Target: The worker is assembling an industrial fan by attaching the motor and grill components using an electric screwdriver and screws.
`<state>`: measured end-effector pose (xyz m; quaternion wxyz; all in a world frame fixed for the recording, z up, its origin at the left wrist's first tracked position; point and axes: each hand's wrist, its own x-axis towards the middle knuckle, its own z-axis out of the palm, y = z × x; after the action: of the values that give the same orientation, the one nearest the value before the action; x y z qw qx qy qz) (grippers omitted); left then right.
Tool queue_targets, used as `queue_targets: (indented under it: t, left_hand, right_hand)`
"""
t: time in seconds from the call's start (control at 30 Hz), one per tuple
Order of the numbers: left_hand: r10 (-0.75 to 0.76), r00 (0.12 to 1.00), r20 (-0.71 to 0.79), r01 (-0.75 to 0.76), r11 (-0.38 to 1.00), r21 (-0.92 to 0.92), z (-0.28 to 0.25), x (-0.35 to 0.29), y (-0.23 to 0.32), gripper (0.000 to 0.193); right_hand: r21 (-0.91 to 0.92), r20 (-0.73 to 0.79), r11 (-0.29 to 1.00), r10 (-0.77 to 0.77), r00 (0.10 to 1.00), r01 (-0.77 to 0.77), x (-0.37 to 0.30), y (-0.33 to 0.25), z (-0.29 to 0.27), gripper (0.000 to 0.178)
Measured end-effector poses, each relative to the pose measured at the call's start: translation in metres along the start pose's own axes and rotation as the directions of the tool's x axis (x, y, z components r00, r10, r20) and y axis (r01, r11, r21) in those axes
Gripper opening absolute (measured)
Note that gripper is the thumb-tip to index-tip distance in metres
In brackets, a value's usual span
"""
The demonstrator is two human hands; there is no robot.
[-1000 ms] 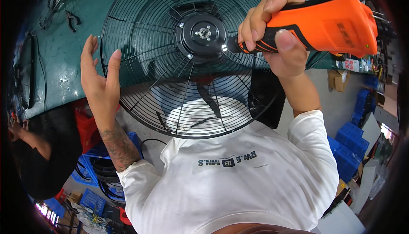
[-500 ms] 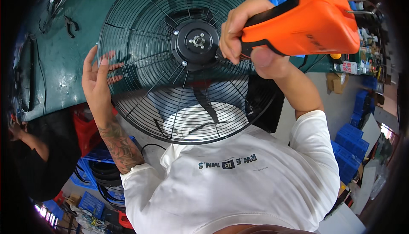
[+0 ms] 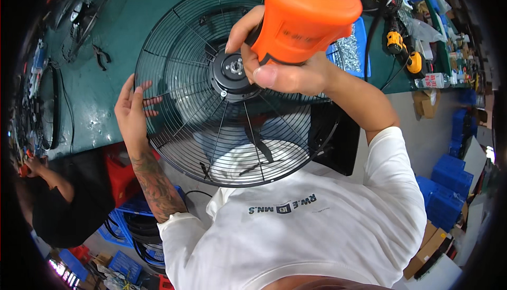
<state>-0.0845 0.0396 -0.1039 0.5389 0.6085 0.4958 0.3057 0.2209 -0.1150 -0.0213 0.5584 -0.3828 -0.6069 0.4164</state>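
Note:
A round black wire fan guard (image 3: 248, 185) overhangs the near edge of the green table, a black motor (image 3: 222, 81) with a short shaft at its centre. Bolt heads show around the motor. At the guard's left rim, my left hand (image 3: 128, 108) grips the wires, fingers reaching behind them. My right hand (image 3: 301, 77) is closed around an orange power screwdriver (image 3: 311, 18) with a black grip, held over the right side of the motor. The driver's tip is hidden behind the hand, so I cannot tell whether it touches a bolt.
A blue tray (image 3: 362, 52) of small metal fasteners lies beyond my right arm, near yellow-and-black power tools (image 3: 395, 42) and a bottle (image 3: 434, 81). Pliers (image 3: 101, 58) rest on the table at left. Another person's hand (image 3: 36, 166) shows far left. Blue crates (image 3: 449, 184) stand at right.
The orange screwdriver has swung left and turned more upright, with my right hand moving nearer the motor's middle. My left hand keeps its hold on the guard's rim. The whole view has shifted slightly.

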Motion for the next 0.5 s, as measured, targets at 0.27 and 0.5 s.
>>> queue_targets:
  t: [0.27, 0.5]
  left_hand:
    - [0.091, 0.994, -0.064, -0.083, 0.991, 0.106, 0.008, 0.002, 0.001, 0.044]
    - [0.070, 0.997, -0.037, -0.067, 0.996, 0.065, 0.012, 0.010, 0.002, 0.045]
  right_hand:
    - [-0.051, -0.097, 0.984, -0.175, 0.980, 0.170, 0.016, -0.032, -0.032, 0.044]
    - [-0.012, -0.364, 0.986, -0.159, 0.918, 0.166, 0.029, 0.012, -0.038, 0.029]
